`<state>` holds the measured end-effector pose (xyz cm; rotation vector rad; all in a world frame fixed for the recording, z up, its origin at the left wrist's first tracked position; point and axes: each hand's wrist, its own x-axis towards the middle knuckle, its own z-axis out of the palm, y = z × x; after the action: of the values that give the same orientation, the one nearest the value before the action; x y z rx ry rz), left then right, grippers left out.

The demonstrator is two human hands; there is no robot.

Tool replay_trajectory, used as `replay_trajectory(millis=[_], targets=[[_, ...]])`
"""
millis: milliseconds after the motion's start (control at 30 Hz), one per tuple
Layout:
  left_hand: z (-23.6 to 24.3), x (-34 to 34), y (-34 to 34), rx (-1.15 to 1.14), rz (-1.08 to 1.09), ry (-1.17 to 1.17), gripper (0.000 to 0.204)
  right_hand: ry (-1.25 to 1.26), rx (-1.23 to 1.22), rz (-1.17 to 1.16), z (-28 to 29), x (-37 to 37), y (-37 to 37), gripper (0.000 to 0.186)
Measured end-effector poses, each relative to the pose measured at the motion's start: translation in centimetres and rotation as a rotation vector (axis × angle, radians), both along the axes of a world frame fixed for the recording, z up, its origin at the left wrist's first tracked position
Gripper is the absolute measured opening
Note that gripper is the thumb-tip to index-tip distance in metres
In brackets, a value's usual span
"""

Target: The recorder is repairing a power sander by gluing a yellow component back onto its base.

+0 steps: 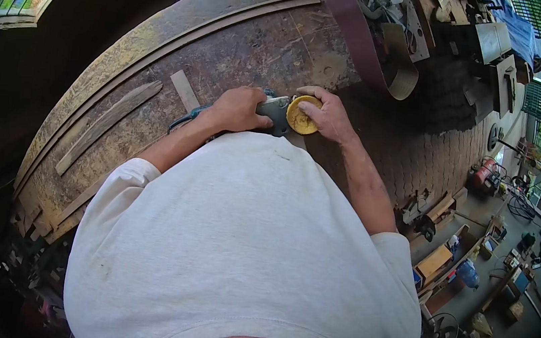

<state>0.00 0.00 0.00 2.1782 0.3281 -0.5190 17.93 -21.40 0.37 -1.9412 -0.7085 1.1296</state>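
Observation:
My left hand point(240, 110) is closed over the grey head of a power tool with a teal body, which looks like an angle grinder point(277, 110). Most of its body is hidden beneath my hand and forearm. My right hand point(331, 117) grips a round yellow disc point(302, 123) at the tool's head, its thumb lying across the face and its fingers round the far edge. The disc's face is dusty and worn. Both hands are close together at the near side of a scuffed wooden workbench point(244, 51).
A curved wooden strip point(64, 156) and a short flat slat point(185, 91) lie on the bench. A dark red sanding belt point(352, 27) hangs over its right end. Beyond, at the right, are a red machine point(486, 174) and wooden trays of tools point(434, 263) on the floor.

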Motion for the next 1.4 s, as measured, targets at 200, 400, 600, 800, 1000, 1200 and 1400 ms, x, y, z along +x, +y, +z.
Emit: replay_trajectory(millis=[200,400,600,800,1000,1200,1400], targets=[[0.4,0.1,0.2,-0.03,0.013,0.054,0.049,-0.105,-0.04,0.103,2.1,1.9,0.6,0.034],[-0.1,-0.3,0.4,-0.01,0.012,-0.033,0.048,-0.508,0.353,0.144,2.3,2.1,0.9,0.022],[-0.7,-0.2,1.6,-0.432,0.386,-0.104,0.047,-0.61,0.467,-0.062,0.8,-0.8,1.3,0.026],[-4.0,3.5,1.9,-1.084,0.716,0.057,0.015,-0.744,0.526,-0.063,-1.7,-3.6,2.3,0.027],[-5.0,4.8,1.6,-1.102,0.772,0.005,0.008,-0.77,0.415,-0.124,-2.4,-4.9,1.4,0.028],[-3.6,4.5,1.2,-0.603,0.61,-0.171,0.007,-0.074,0.055,-0.355,-3.9,-5.7,-0.3,0.046],[-3.8,4.3,1.2,-0.559,0.643,-0.276,0.007,0.235,0.127,-0.431,-4.6,-5.9,1.1,0.059]])
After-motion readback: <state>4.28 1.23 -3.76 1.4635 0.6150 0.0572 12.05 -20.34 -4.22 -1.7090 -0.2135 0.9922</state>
